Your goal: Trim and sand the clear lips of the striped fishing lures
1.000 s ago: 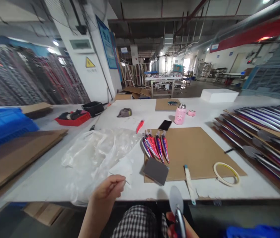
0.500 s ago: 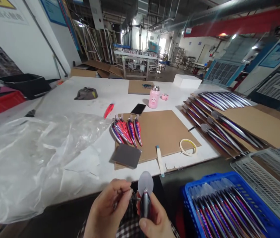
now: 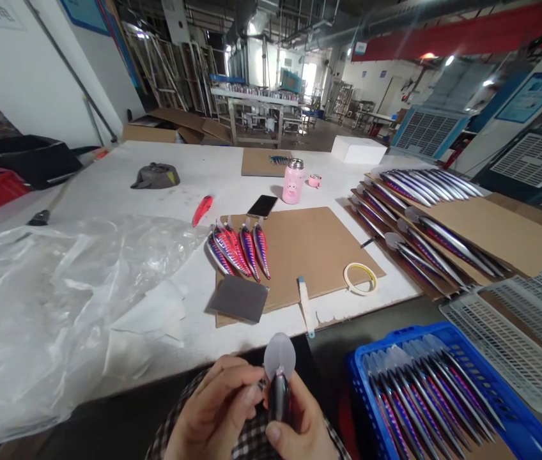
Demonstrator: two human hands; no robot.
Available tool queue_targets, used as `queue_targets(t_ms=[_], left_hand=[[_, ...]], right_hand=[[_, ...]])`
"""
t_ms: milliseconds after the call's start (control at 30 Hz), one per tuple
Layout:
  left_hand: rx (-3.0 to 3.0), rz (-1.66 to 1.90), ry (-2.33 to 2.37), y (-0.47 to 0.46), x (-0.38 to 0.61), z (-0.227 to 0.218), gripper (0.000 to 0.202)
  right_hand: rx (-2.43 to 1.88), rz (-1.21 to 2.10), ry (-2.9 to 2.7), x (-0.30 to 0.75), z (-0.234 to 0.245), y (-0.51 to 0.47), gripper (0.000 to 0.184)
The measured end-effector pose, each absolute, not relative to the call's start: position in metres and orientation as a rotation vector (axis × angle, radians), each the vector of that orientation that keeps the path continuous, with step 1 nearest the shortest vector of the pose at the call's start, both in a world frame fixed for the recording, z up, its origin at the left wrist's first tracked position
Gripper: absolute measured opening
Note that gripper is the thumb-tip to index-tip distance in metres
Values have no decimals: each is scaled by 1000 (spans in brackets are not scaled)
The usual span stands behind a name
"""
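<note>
Low over my lap, my right hand (image 3: 303, 425) is wrapped round a dark fishing lure (image 3: 279, 399) whose clear round diving lip points up. My left hand (image 3: 220, 406) is closed in a pinch right beside the lure's head. Something small and dark shows at those fingertips, too small to name. Ahead on the table, several red and purple striped lures (image 3: 247, 249) lie on a cardboard sheet (image 3: 300, 243). A dark grey abrasive-looking sheet (image 3: 240, 299) sits at that cardboard's near left corner.
To the right, a blue basket (image 3: 360, 370) holds several lures, beside stacked cardboard layers of lures (image 3: 424, 233). A tape roll (image 3: 360, 266), a flat stick (image 3: 305, 306), a phone (image 3: 262, 206) and a pink bottle (image 3: 293, 184) are on the table. Clear plastic sheeting (image 3: 69, 306) covers the left.
My left fingertips have come closer to the lure's head and now meet it or nearly so. My right hand keeps its hold on the lure. The view has shifted slightly.
</note>
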State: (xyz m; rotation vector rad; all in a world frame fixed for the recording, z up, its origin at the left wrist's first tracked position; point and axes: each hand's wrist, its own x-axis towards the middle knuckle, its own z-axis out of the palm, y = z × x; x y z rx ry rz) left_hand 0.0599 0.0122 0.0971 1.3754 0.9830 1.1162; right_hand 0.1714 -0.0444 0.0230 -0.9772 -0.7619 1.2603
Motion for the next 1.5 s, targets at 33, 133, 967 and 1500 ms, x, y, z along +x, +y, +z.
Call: queue_targets(t_ms=[33,133,967,1500], left_hand=[[1442,1109,998,13,59,98,11],[1555,1104,1037,16,55,94,14],[1665,887,1152,22,48,69,8],[1188,858,983,26,40,54,18]], right_hand=[[-980,1261,-762,172,23,-45,69],[-958,1248,-739,171,20,-46,68],[-1359,896,-1093,173,8,-53,70],[-1476,975,-997,172,6,-54,73]])
